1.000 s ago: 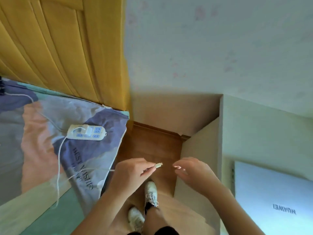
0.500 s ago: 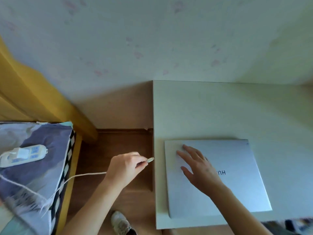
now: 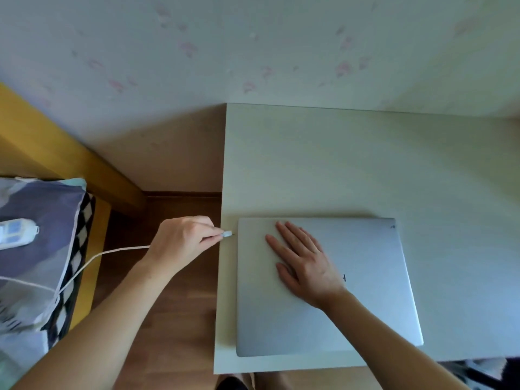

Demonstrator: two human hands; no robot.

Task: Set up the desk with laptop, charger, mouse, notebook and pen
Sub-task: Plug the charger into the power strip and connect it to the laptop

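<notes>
A closed silver laptop [image 3: 371,288] lies on the white desk [image 3: 337,164] near its front left corner. My right hand [image 3: 304,263] rests flat on the lid, fingers spread. My left hand [image 3: 183,240] pinches the plug of the white charger cable [image 3: 227,234] just left of the laptop's left edge; the plug tip is a small gap from it. The cable [image 3: 112,252] trails left to a white power strip [image 3: 15,233] on the bed. No mouse, notebook or pen is in view.
A bed with a patterned purple cover [image 3: 42,249] and a yellow wooden frame [image 3: 56,153] stands at the left. Brown wooden floor [image 3: 174,319] lies between bed and desk. A pale wall [image 3: 253,52] runs behind the desk.
The view swung from the bed to the desk. My right hand settled flat on the laptop lid. My left hand carried the plug close to the laptop's left edge.
</notes>
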